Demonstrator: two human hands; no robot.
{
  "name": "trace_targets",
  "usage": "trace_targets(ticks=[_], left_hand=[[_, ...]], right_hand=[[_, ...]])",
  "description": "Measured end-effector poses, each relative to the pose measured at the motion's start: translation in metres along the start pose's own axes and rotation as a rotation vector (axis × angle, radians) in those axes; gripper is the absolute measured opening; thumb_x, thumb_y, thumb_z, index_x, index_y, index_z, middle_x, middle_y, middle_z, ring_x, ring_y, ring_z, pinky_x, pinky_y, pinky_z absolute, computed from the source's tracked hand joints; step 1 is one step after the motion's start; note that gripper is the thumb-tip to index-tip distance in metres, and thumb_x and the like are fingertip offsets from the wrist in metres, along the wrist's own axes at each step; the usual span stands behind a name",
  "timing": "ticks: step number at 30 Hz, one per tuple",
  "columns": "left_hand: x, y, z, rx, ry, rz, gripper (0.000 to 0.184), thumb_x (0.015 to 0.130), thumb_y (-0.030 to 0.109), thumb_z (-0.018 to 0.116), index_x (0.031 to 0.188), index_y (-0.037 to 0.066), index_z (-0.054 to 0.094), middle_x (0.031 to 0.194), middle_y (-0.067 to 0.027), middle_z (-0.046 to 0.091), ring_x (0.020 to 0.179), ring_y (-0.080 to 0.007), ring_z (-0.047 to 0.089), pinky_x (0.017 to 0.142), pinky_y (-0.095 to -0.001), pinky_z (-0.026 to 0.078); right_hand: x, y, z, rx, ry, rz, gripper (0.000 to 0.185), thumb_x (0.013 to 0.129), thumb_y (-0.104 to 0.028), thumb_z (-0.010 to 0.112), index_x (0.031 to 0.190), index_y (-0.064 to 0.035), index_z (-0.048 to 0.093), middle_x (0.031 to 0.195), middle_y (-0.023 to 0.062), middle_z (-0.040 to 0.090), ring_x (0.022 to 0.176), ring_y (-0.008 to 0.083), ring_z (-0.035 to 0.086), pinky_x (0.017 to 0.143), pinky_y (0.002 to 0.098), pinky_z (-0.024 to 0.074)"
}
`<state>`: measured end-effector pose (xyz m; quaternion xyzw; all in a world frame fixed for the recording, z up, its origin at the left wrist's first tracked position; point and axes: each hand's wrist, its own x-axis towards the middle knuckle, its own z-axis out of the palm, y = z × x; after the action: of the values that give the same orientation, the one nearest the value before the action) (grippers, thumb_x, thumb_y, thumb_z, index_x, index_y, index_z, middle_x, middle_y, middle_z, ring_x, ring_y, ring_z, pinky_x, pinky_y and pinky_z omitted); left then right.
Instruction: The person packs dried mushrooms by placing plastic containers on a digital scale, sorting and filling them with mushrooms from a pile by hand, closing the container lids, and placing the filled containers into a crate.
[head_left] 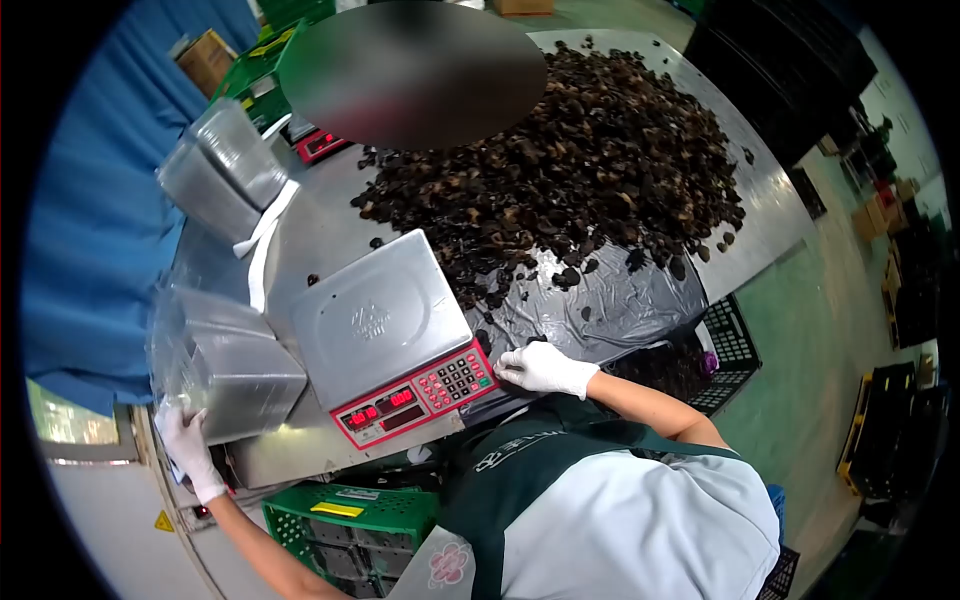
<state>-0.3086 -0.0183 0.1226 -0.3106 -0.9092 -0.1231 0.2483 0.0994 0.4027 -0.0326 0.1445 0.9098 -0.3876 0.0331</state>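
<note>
My left hand (188, 450), in a white glove, is at the lower left edge of a stack of clear plastic containers (245, 385) with crinkled clear plastic around it. Its fingers are closed at this plastic packaging. My right hand (548, 370), also gloved, rests by the right edge of a red digital scale (412, 400), fingers curled together; whatever is in them cannot be made out. Red digits glow on the scale's display, and its metal pan (380, 310) carries only a tiny dark speck. Beyond lies a big heap of dark, curled dried pieces, like black fungus (590, 160).
A grey plastic sheet (600, 300) lies under the heap's near edge. More clear containers (225, 165) and a second red scale (318, 146) stand at the far left. Below the metal table (300, 450) are a green crate (350, 500) and a black crate (735, 350).
</note>
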Motion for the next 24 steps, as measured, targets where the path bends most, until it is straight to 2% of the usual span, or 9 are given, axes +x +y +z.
trace_targets(ticks=[4,7,9,11,13,17,19,22,24], left_hand=[[0.005,0.094,-0.013,-0.022,0.219,0.252,0.013,0.073,0.002,0.072,0.080,0.004,0.062,0.078,-0.0092,0.060,0.074,-0.0267,0.058,0.068,-0.0366,0.046],[-0.001,0.168,0.008,-0.106,0.189,0.335,0.010,0.075,0.003,0.070,0.077,0.005,0.061,0.088,-0.0091,0.063,0.081,-0.0266,0.060,0.072,-0.0361,0.048],[-0.013,0.201,0.046,-0.283,0.101,0.308,0.010,0.075,0.004,0.071,0.078,0.005,0.061,0.100,-0.0107,0.064,0.089,-0.0265,0.062,0.079,-0.0345,0.049],[-0.029,0.229,0.082,-0.316,-0.104,0.305,0.012,0.073,0.005,0.072,0.078,0.004,0.061,0.108,-0.0118,0.063,0.097,-0.0271,0.061,0.085,-0.0349,0.048],[-0.050,0.244,0.118,-0.493,-0.324,0.280,0.019,0.067,0.006,0.077,0.075,0.004,0.060,0.117,-0.0116,0.062,0.100,-0.0300,0.058,0.085,-0.0373,0.048],[-0.060,0.275,0.111,-0.393,-0.625,0.167,0.034,0.063,0.025,0.083,0.078,0.003,0.063,0.126,-0.0138,0.060,0.103,-0.0293,0.058,0.088,-0.0361,0.048],[-0.054,0.283,0.098,-0.381,-0.766,0.109,0.036,0.064,0.027,0.083,0.084,0.002,0.065,0.125,-0.0152,0.060,0.106,-0.0302,0.059,0.091,-0.0362,0.047],[-0.038,0.313,0.074,-0.521,-0.751,0.149,0.035,0.069,0.025,0.080,0.092,0.002,0.067,0.123,-0.0156,0.061,0.108,-0.0309,0.059,0.092,-0.0371,0.047],[-0.026,0.347,0.063,-0.565,-0.587,0.222,0.033,0.075,0.021,0.076,0.102,0.004,0.066,0.125,-0.0156,0.060,0.112,-0.0306,0.058,0.094,-0.0378,0.046]], right_hand=[[-0.013,0.021,-0.005,0.007,0.089,0.019,0.025,0.089,-0.033,0.055,0.096,-0.0124,0.067,0.079,0.0169,0.067,0.073,0.0375,0.064,0.071,0.0448,0.0517],[-0.018,0.035,-0.016,-0.023,0.111,0.079,0.024,0.089,-0.032,0.055,0.096,-0.0126,0.068,0.079,0.0169,0.067,0.073,0.0370,0.065,0.071,0.0446,0.0518],[-0.022,0.046,-0.026,-0.043,0.128,0.096,0.024,0.089,-0.032,0.055,0.096,-0.0128,0.068,0.079,0.0160,0.067,0.073,0.0363,0.065,0.070,0.0443,0.0520],[-0.027,0.060,-0.032,-0.052,0.224,0.105,0.024,0.089,-0.032,0.055,0.096,-0.0131,0.068,0.079,0.0151,0.067,0.072,0.0356,0.065,0.070,0.0439,0.0521],[-0.033,0.071,-0.049,-0.071,0.178,0.175,0.026,0.089,-0.033,0.054,0.099,-0.0133,0.067,0.083,0.0147,0.068,0.077,0.0352,0.066,0.073,0.0438,0.0524],[-0.048,0.100,-0.086,-0.092,0.204,0.317,0.025,0.089,-0.032,0.053,0.099,-0.0131,0.067,0.089,0.0138,0.069,0.084,0.0329,0.067,0.077,0.0432,0.0527],[-0.051,0.121,-0.105,-0.116,0.227,0.384,0.025,0.089,-0.031,0.054,0.100,-0.0130,0.067,0.090,0.0141,0.069,0.085,0.0328,0.066,0.078,0.0426,0.0528],[-0.050,0.165,-0.131,-0.192,0.416,0.379,0.023,0.088,-0.031,0.058,0.096,-0.0106,0.067,0.087,0.0153,0.069,0.080,0.0329,0.067,0.074,0.0418,0.0534],[-0.041,0.190,-0.155,-0.200,0.543,0.379,0.022,0.085,-0.028,0.059,0.096,-0.0101,0.067,0.090,0.0153,0.069,0.086,0.0330,0.066,0.077,0.0422,0.0526]])
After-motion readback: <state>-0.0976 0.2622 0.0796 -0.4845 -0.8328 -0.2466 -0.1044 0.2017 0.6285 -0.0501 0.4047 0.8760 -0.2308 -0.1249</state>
